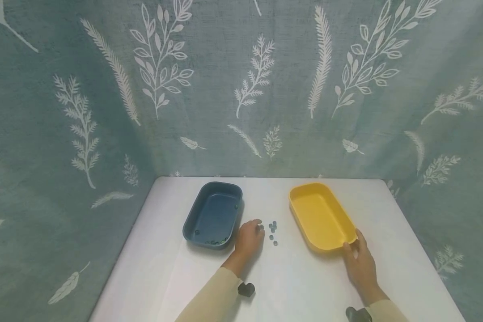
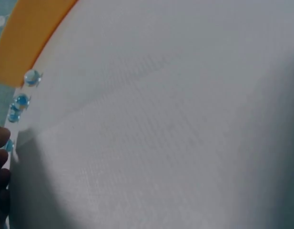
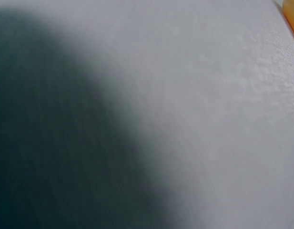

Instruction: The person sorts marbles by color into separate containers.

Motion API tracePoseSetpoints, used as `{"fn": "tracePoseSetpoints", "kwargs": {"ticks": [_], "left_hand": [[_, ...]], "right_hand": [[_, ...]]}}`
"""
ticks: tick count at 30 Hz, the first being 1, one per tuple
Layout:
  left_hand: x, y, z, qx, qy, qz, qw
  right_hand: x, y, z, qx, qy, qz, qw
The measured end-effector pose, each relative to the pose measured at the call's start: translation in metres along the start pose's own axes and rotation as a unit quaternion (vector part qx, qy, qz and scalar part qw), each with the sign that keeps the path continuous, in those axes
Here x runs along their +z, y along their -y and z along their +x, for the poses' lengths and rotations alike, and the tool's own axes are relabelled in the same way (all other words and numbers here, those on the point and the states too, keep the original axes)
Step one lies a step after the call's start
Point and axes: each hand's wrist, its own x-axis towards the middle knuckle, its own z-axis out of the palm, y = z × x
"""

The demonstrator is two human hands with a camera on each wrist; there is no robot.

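Between the two trays, my left hand (image 1: 248, 238) has its fingers curled at a clear bluish glass marble (image 1: 261, 227). In the left wrist view that marble (image 2: 9, 145) shows between the fingertips (image 2: 1, 137). Several more marbles (image 1: 272, 230) lie loose on the table just right of this hand. A dark blue tray (image 1: 211, 214) stands to its left, with several marbles along its near end and a few by its sides. My right hand (image 1: 361, 264) grips the near right corner of a yellow tray (image 1: 318, 214), whose visible inside holds nothing.
A white table (image 1: 298, 286) carries both trays. Green-grey cloth (image 1: 225, 89) with white leaf prints hangs behind the table and at its sides. Wrist cameras (image 1: 246, 290) sit on both wrists. The right wrist view shows mostly white surface and a dark blur.
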Motion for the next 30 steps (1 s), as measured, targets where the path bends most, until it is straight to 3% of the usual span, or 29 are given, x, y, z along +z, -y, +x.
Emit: {"fn": "tracePoseSetpoints", "kwargs": {"ticks": [3, 8, 21, 30], "left_hand": [[0.0013, 0.0056, 0.0012, -0.005, -0.004, 0.002, 1.0], [0.0044, 0.0097, 0.0026, 0.012, -0.012, 0.008, 0.9998], [0.0049, 0.0045, 0.0084, 0.044, -0.012, 0.052, 0.9976], [0.0051, 0.0077, 0.0093, 0.037, -0.003, 0.042, 0.9984]], "right_hand": [[0.0038, -0.0004, 0.0021, -0.005, -0.002, -0.005, 1.0], [0.0056, -0.004, 0.0028, -0.013, -0.01, -0.005, 0.9999], [0.0035, -0.0035, 0.0, -0.005, -0.021, -0.007, 0.9997], [0.0052, -0.0017, 0.0003, 0.001, -0.014, -0.01, 0.9999]]}}
